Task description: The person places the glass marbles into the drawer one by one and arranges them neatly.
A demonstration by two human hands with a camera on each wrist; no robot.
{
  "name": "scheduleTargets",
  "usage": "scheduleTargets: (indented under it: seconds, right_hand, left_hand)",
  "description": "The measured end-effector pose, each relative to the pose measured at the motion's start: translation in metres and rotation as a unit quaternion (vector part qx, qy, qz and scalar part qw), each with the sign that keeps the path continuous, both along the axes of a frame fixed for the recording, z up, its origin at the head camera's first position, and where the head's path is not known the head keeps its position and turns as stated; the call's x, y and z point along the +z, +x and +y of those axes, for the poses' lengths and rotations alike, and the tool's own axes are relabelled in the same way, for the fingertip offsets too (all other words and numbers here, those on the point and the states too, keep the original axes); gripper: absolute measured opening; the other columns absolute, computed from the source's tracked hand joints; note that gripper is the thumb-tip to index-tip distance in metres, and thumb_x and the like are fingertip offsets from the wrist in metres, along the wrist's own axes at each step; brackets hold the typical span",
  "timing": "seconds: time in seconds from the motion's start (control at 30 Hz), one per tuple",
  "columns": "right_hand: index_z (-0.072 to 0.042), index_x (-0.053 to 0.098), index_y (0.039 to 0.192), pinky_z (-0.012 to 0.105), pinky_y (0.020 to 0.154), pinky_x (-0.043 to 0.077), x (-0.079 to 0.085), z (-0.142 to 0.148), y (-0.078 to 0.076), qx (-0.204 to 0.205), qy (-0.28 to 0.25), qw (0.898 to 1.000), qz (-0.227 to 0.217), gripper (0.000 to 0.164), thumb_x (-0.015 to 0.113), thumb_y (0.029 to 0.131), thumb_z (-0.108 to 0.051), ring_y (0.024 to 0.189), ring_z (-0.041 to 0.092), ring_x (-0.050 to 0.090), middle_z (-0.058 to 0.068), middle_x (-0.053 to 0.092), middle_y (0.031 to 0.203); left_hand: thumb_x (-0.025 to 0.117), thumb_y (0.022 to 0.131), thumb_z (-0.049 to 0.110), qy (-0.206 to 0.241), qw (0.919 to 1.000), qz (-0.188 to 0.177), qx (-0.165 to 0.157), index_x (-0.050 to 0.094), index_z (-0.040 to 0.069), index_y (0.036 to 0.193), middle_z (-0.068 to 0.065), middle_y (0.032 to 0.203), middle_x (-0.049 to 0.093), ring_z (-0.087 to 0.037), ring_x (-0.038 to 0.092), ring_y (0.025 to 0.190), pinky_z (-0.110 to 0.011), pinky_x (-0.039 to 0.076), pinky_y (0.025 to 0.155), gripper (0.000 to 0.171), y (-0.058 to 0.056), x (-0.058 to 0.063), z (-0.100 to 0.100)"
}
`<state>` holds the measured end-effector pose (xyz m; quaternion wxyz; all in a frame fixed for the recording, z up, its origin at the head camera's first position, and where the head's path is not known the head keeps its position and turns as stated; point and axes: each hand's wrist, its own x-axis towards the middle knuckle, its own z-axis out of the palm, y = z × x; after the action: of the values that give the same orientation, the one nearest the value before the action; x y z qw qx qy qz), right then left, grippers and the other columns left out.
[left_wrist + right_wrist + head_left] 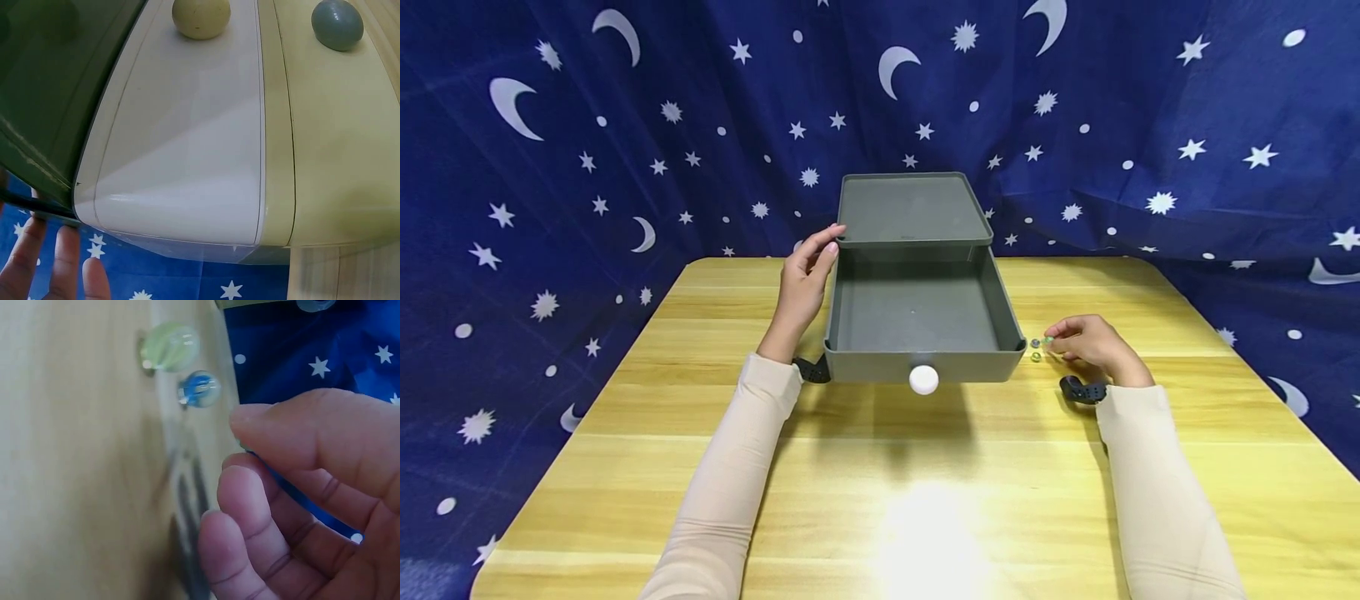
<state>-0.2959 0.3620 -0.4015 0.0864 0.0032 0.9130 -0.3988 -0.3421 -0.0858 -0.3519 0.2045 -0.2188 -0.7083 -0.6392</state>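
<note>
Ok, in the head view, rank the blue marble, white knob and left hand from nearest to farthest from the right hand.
From the right hand:
1. Blue marble: just to its left, right of the open drawer.
2. White knob: middle of the drawer's front.
3. Left hand: farthest left.

Wood-grain table (pixel 602 492): drawer unit (pixel 187 137); near it, yellow-green marble (pixel 172 347), blue marble (pixel 201 389) (both glassy).

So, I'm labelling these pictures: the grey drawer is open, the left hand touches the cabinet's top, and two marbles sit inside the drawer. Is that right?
Not quite: the two marbles aren't inside the drawer; the head view shows them on the table, to its right. The drawer is open and the left hand touches the cabinet's top.
</note>
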Motion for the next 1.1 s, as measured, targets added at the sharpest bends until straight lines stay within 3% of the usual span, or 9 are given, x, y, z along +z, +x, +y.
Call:
scheduleTargets:
  seconds: [0.27,0.63,1.1]
  right_hand:
    - [0.018,0.060,0.129,0.031,0.068,0.058,0.008,0.002,0.003,0.024,-0.017,0.999,0.015,0.034,0.065,0.105,-0.006,0.073,0.014,0.064,0.016,0.069,0.109]
    - [0.017,0.060,0.132,0.032,0.076,0.057,0.024,-0.001,0.006,0.046,0.006,0.998,0.036,0.038,0.068,0.105,-0.009,0.088,0.015,0.064,0.012,0.070,0.109]
    - [0.016,0.063,0.130,0.031,0.079,0.056,0.042,-0.010,0.008,0.068,0.003,0.995,0.066,0.035,0.068,0.106,-0.009,0.089,0.007,0.064,0.008,0.072,0.108]
  left_hand:
    - [0.055,0.113,0.010,0.000,1.0000,0.001,-0.001,0.066,-0.003,0.143,-0.015,0.154,0.062,-0.020,0.061,0.126,-0.026,0.045,0.102,0.035,-0.001,-0.002,0.000]
    - [0.054,0.113,0.009,0.004,1.0000,0.005,-0.003,0.066,-0.004,0.143,-0.016,0.153,0.062,-0.021,0.060,0.128,-0.027,0.045,0.102,0.035,0.000,-0.001,0.001]
    - [0.054,0.113,0.008,0.009,0.9999,0.007,-0.006,0.066,-0.006,0.143,-0.017,0.153,0.062,-0.019,0.060,0.128,-0.027,0.045,0.103,0.035,-0.002,-0.002,0.000]
